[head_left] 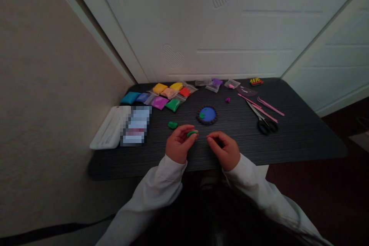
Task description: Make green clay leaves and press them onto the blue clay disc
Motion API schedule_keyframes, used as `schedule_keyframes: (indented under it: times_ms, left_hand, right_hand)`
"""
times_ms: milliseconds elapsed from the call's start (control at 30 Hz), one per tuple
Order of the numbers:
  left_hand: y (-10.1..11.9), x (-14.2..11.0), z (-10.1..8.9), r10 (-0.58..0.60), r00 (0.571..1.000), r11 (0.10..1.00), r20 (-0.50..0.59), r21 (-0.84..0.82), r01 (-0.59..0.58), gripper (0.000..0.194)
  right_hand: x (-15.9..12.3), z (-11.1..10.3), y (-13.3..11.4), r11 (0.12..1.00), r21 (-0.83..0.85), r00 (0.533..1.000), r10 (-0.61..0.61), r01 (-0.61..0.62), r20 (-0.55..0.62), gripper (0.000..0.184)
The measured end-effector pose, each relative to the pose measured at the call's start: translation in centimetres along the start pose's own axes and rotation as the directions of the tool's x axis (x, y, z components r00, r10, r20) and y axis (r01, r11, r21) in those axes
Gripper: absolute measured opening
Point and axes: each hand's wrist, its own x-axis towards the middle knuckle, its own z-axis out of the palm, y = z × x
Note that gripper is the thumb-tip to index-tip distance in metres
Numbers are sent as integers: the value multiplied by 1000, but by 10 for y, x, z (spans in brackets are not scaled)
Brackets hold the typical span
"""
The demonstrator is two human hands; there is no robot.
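A thin strip of green modelling clay (192,133) is pinched in my left hand (179,144), near the table's front edge. To its right, my right hand (225,149) is closed, thumb against forefinger; whatever may lie between those fingertips is too small to make out. Just beyond both hands lies a round blue clay disc (210,114) with a dark brown beaded rim and green patches on its left part. A lump of green clay (172,125) rests on the table behind my left hand.
Bags of coloured clay (159,102) are grouped at the back left. A white tray (107,127) and a blurred-out screen (136,126) stand at the left. Black-handled scissors (266,125), pink tools (271,106) and a purple clay bit (227,100) lie on the right of the dark table (305,138).
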Motion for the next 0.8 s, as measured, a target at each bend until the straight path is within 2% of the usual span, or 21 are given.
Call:
schedule_keyframes:
  times_ms: [367, 600, 800]
  left_hand:
    - [1, 0, 1, 10, 999, 999, -31, 52, -8, 14]
    - [-1, 0, 1, -14, 999, 1000, -42, 12, 14, 21]
    - [1, 0, 2, -3, 999, 1000, -53, 18, 4, 20]
  right_hand:
    - [0, 0, 0, 1000, 1, 1000, -11, 11, -1, 13]
    - [0, 0, 0, 1000, -2, 1000, -9, 9, -2, 13]
    - [-1, 0, 0, 1000, 2, 1000, -11, 11, -8, 13]
